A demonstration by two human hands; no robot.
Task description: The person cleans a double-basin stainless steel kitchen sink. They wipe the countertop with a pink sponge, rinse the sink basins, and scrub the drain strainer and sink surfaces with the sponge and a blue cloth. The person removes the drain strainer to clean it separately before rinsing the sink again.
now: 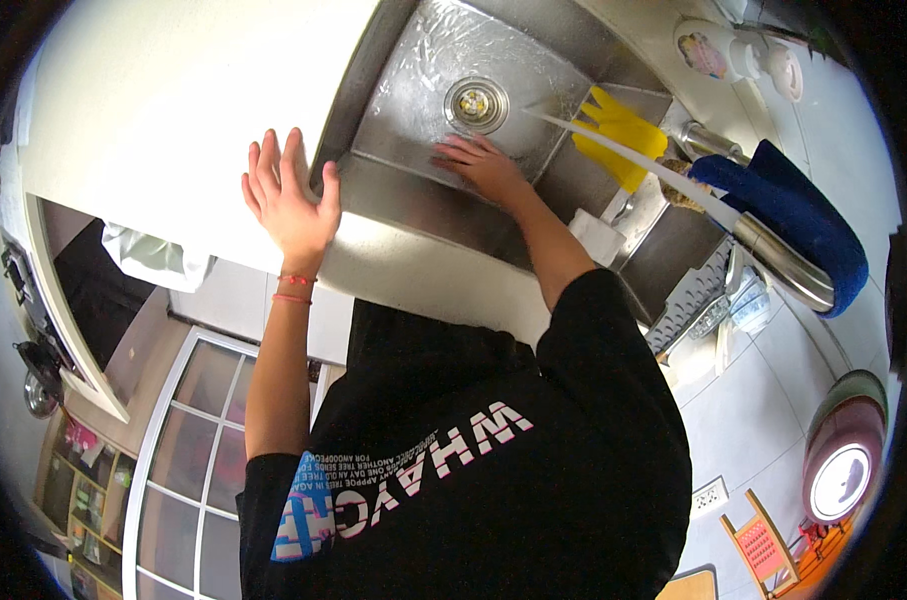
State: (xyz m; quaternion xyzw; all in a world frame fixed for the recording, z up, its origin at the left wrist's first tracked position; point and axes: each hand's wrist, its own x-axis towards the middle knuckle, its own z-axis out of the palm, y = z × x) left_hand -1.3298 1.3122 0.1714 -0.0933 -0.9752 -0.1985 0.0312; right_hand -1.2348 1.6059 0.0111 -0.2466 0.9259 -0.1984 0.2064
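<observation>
My left hand (291,205) rests on the white countertop (193,110) beside the sink, fingers stretched out and holding nothing. Inside the wet metal sink (403,110), my right hand (481,165) lies low near the drain (476,105), its fingers spread and nothing visible in them. Yellowish bits sit in the drain's strainer. From the metal faucet (785,262) a stream of water (643,160) runs into the basin toward the drain. A yellow rubber glove (623,135) drapes over the sink's divider, right of my right hand.
A dark blue cloth (798,220) hangs over the faucet. A grey dish rack (688,295) with glass bowls (750,303) stands at the right. A white cloth (596,238) lies by the divider. At the left, a white bag (153,255) hangs at the counter's edge near a sliding glass door (208,440).
</observation>
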